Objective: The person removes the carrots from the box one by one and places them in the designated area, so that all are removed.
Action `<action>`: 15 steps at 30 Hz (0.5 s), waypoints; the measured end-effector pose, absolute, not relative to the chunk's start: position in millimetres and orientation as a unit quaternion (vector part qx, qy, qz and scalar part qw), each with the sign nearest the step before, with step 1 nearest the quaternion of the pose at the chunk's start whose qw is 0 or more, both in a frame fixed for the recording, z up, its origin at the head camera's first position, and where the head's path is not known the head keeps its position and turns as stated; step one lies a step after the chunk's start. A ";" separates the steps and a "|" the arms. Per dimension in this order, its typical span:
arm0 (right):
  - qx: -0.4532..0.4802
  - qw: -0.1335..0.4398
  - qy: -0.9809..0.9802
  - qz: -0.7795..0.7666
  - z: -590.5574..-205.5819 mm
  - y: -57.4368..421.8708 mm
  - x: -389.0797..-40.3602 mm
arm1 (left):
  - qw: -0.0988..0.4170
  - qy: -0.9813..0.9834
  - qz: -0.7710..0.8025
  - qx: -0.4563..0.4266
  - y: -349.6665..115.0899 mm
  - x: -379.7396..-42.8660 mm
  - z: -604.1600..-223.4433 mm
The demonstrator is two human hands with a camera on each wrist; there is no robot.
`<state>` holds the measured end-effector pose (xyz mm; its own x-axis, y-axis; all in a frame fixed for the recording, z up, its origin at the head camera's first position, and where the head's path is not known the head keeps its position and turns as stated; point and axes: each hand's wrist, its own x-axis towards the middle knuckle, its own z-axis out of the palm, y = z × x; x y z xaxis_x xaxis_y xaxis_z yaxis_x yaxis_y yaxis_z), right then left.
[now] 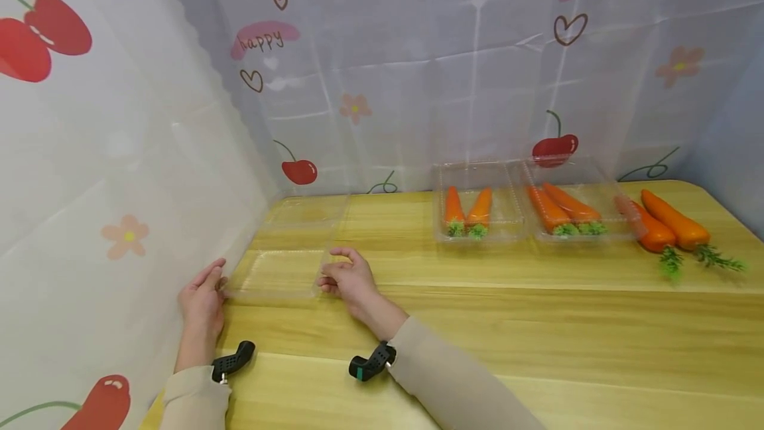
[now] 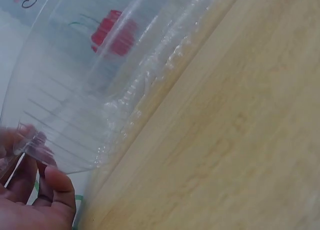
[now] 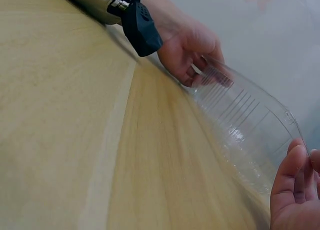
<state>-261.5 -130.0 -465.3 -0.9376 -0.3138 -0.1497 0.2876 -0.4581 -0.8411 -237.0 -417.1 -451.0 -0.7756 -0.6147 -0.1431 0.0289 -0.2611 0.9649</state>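
Note:
An open clear plastic clamshell container (image 1: 276, 273) lies at the left side of the table, its lid (image 1: 303, 212) folded back toward the curtain. My left hand (image 1: 201, 298) holds its near left edge, and the fingers (image 2: 60, 182) pinch the thin rim in the left wrist view. At the opposite side, my right hand (image 1: 353, 279) grips the right rim between thumb and fingers. The right wrist view shows both hands on the ridged plastic wall (image 3: 242, 120). No contents show inside this container.
Two more clear containers, one left (image 1: 507, 227) and one right (image 1: 609, 234), stand at the back right with carrots inside. Loose carrots (image 1: 680, 221) with green tops lie beside them. A patterned curtain (image 1: 418, 98) borders the wooden table (image 1: 507, 330) at the back and left.

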 end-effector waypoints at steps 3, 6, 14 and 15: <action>-0.011 0.180 0.484 -0.856 -465.8 -134.4 -259.6 | 0.236 -0.550 -0.757 0.262 -417.2 -236.6 -451.0; -0.010 0.176 0.481 -0.859 -466.0 -138.0 -257.7 | 0.261 -0.541 -0.755 0.262 -416.7 -236.3 -450.5; -0.011 0.176 0.475 -0.862 -466.6 -143.6 -257.7 | 0.332 -0.576 -0.699 0.264 -414.1 -234.6 -447.6; -0.012 0.175 0.475 -0.862 -466.7 -144.1 -257.8 | 0.342 -0.591 -0.681 0.266 -413.8 -234.2 -447.2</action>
<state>-257.8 -144.1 -466.7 -0.9385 -0.3127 -0.1463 0.2906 -0.4868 -0.8238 -234.2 -413.8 -447.2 -0.6244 -0.7799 0.0429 0.1520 -0.0675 0.9861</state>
